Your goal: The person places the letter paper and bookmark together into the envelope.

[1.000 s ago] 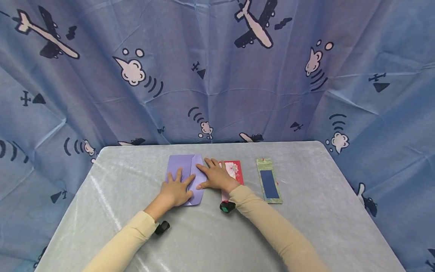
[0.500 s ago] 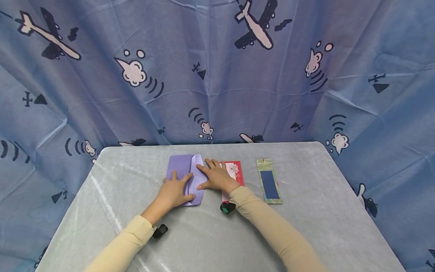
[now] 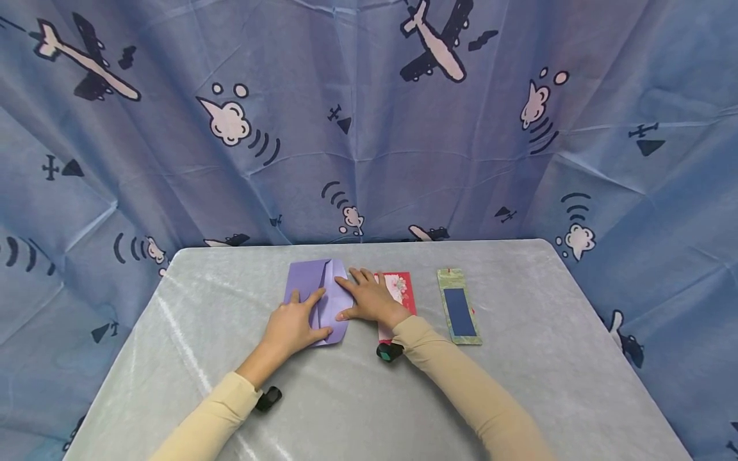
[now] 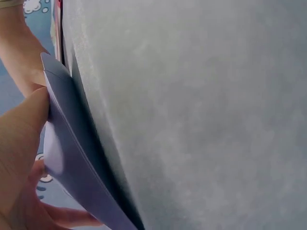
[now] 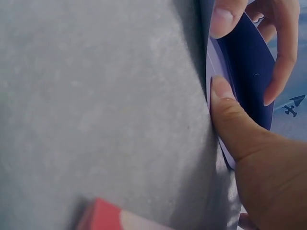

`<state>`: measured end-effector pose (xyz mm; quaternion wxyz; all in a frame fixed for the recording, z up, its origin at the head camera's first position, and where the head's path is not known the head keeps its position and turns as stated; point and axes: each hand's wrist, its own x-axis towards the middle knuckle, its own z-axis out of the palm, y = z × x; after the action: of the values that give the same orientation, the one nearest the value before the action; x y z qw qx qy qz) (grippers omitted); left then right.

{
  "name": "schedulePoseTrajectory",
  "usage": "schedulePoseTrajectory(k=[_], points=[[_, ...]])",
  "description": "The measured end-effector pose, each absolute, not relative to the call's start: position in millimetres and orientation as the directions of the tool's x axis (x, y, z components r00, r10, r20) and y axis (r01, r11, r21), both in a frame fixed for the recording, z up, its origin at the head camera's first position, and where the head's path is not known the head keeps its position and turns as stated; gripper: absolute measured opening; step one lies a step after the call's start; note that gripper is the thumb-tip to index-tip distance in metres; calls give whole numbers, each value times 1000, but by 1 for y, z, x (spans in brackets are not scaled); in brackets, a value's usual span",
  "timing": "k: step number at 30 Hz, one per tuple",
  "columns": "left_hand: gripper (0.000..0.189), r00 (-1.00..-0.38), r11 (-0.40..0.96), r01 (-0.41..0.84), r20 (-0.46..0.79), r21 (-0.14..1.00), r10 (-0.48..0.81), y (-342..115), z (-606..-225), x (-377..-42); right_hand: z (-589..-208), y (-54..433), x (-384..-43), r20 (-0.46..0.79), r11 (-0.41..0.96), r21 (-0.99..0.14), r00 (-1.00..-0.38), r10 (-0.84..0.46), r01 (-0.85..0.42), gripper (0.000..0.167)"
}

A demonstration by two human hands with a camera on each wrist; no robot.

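Observation:
A purple envelope [image 3: 304,275] lies on the table, its flap toward the right. My left hand [image 3: 288,324] touches it, thumb near the front edge and index finger at the mouth. The near panel stands lifted off the flap. In the right wrist view, the dark inside of the envelope [image 5: 245,67] shows between the panels, with my left fingertips at its edges. My right hand [image 3: 371,301] rests on the flap from the right, fingers spread and thumb [image 5: 230,108] pressing its edge. In the left wrist view, the envelope [image 4: 72,153] appears edge-on beside my left thumb.
Beneath my right wrist lies a red and white floral card [image 3: 405,294]. Further right is a long green-patterned piece [image 3: 452,280] with a dark blue panel. Everything lies on a grey cloth-covered table [image 3: 230,288], with a blue airplane-print curtain [image 3: 369,173] behind.
My left hand has drawn back slightly toward the lower left, and its fingers are less spread. The envelope's mouth has widened. My right hand stays on the flap.

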<state>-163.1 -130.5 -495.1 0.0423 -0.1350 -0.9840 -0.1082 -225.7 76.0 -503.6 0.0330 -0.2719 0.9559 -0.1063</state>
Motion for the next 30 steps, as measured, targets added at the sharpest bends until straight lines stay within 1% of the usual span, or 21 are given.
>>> schedulePoseTrajectory(k=[4,18,25,30], points=[[88,-961,942,271,115,201,252,-130,-495,-163,-504,76,-226,4,829,-219,-850,-527,-515,90],[87,-961,944,267,126,197,245,-128,-495,-162,-505,78,-228,-28,837,-238,-858,-513,-492,93],[87,-961,945,269,124,185,249,-127,-496,-162,-508,81,-230,7,821,-247,-848,-529,-514,94],[86,-959,945,273,129,180,253,-127,-496,-162,-506,85,-231,18,802,-308,-845,-534,-512,94]])
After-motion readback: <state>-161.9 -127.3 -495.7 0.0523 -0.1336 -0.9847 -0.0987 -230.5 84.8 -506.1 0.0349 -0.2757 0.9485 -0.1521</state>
